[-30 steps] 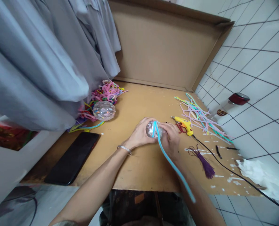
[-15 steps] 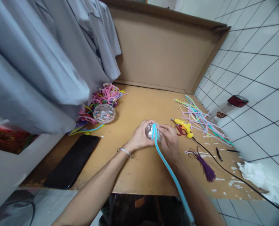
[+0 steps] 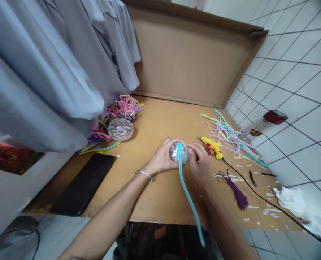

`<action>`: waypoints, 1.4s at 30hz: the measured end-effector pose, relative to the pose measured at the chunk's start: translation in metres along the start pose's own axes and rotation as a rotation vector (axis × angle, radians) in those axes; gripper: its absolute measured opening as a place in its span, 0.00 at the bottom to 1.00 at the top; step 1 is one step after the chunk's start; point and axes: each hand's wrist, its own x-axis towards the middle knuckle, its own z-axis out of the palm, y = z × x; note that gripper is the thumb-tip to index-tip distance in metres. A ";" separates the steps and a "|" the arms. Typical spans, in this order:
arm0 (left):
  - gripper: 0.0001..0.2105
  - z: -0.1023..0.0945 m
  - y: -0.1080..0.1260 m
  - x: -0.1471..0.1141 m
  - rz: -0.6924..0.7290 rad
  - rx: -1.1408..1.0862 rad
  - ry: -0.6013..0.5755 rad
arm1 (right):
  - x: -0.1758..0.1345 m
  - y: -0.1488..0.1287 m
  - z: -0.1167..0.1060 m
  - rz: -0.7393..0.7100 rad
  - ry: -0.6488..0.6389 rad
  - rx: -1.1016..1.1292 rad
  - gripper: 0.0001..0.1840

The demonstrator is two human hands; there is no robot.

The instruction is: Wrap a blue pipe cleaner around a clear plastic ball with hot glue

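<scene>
A clear faceted ball [image 3: 173,153] sits in my left hand [image 3: 164,156], whose fingers wrap round its far and left sides. A light blue pipe cleaner [image 3: 189,196] is looped over the ball's front, and its long end hangs down past the table edge. At the ball's right side is my right hand [image 3: 199,162], with its fingers curled and fingertips against or close to the rim. What those fingertips hold, if anything, is too small to make out.
To the right lie a yellow glue gun [image 3: 213,146] with a black cord, red-handled scissors [image 3: 209,148], loose pipe cleaners [image 3: 228,135] and a purple thread bundle [image 3: 236,193]. Leftward are another clear ball [image 3: 120,129], a pink pipe-cleaner heap [image 3: 125,108] and a black phone [image 3: 84,186].
My right hand has shifted rightward off the ball's front to its right side. The pipe cleaner's hanging end has swung left, its tip now in view. My left hand still holds the ball.
</scene>
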 end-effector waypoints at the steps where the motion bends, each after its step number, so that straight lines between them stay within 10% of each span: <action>1: 0.33 0.000 0.000 0.000 0.003 -0.003 0.001 | 0.000 0.002 0.000 0.036 -0.006 -0.002 0.14; 12: 0.33 -0.003 0.009 -0.001 0.126 -0.036 -0.061 | 0.003 0.012 0.005 0.488 -0.169 0.415 0.29; 42: 0.39 -0.005 0.024 -0.001 -0.144 -0.107 -0.089 | 0.001 0.007 0.000 0.320 -0.218 0.341 0.19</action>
